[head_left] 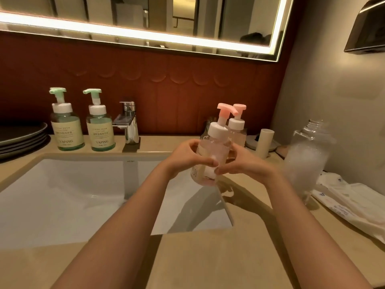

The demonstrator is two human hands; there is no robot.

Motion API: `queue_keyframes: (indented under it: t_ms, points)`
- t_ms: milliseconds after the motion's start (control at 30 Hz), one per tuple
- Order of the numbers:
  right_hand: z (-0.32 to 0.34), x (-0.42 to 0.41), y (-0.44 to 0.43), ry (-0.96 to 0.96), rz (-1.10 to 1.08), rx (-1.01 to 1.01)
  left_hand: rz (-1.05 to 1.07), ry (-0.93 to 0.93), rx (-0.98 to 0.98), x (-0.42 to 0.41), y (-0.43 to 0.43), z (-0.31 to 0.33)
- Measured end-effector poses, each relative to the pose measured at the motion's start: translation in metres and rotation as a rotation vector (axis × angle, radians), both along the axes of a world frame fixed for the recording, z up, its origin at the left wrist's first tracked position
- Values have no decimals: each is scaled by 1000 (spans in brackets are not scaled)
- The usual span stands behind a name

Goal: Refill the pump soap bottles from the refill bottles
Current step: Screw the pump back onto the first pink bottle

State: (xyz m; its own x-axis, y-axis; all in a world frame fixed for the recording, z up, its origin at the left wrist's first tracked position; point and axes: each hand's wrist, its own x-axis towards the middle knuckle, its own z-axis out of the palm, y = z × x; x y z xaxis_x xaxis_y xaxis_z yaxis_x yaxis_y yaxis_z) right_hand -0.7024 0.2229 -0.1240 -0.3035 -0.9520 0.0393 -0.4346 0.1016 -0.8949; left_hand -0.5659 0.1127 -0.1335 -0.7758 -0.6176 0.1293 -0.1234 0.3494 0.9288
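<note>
Beige vanity counter point(208, 259) with a white sink point(62, 195) below a light-edged mirror point(145, 17)

A chrome faucet point(130, 124) stands behind the sink, against the red scalloped wall panel point(187, 90). Dark plates point(23, 136) are stacked at the left edge. At right a cream cylinder point(264, 146) stands upright, white packets point(350, 201) lie flat, and a dark box point(366, 28) hangs on the wall, upper right.
</note>
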Motion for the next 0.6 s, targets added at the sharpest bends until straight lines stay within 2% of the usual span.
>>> queue_keyframes:
  t_ms: [67,200,300,433,600]
  points:
    - [1,8,-22,62,-54,-40,-19,7,19,6,-16,10]
    - [0,18,-75,-5,-135,-127,-8,13,65,16,-53,25]
    - [-4,24,-117,-28,-175,-171,92,29,114,18,-83,25]
    - [-12,33,-170,49,-247,-234,258,57,112,12,-117,16]
    - [-22,37,-216,113,-273,-218,326,50,133,1,-149,1]
